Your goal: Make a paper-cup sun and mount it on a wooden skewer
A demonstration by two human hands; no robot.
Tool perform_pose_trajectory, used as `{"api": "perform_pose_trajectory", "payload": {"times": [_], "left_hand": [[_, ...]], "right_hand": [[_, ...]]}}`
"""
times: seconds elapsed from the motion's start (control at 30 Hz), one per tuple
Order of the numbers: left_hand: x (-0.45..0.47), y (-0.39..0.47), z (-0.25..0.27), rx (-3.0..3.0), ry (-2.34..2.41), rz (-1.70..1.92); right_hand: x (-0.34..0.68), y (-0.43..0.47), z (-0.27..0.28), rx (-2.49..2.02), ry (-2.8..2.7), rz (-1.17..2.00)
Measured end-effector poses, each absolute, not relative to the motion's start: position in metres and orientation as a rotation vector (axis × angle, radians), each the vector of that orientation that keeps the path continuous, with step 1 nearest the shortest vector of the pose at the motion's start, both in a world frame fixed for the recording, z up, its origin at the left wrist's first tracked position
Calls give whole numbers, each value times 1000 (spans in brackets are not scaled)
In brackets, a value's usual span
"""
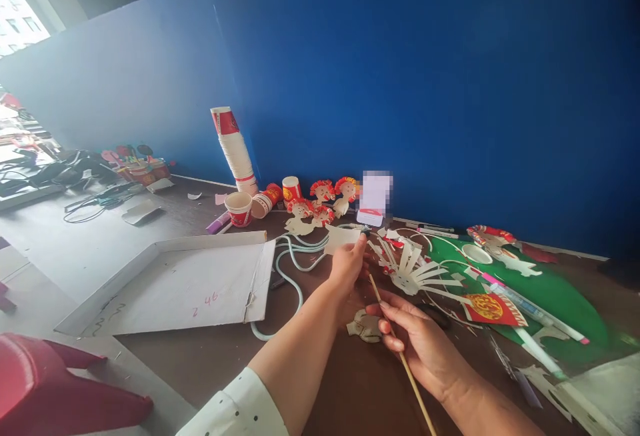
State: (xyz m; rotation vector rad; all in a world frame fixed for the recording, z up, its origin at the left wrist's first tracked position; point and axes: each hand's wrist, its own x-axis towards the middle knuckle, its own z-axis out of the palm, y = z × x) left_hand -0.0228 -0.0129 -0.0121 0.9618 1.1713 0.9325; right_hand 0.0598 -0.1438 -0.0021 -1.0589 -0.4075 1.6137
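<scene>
My right hand (417,339) is closed around a thin wooden stick (411,377), which slants up toward my left hand. My left hand (349,264) is curled, thumb up, beside a small dark object (366,229); its inner fingers are hidden, so I cannot make out what it grips. A beige paper piece (337,239) lies just behind the left hand. Under the right fingers is a cut paper shape (364,327) on the brown table (345,389). To the right sits a paper cup cut into spread strips with a drawn face (407,279).
A shallow white box lid (200,289) and a pale cable (295,276) are at left. Behind stand stacked paper cups (237,159) and paper-cup figures (345,196). On the right, markers (540,316) lie over a green mat (575,296). A red stool (45,383) is lower left.
</scene>
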Motion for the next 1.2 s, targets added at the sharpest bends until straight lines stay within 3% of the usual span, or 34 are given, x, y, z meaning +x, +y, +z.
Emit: {"api": "perform_pose_trajectory", "payload": {"times": [0.5, 1.2], "left_hand": [[-12, -5, -19, 980, 1052, 965], [-14, -29, -13, 648, 882, 839]], "right_hand": [[60, -143, -11, -1073, -481, 1611], [84, -118, 3, -1012, -460, 1363]]}}
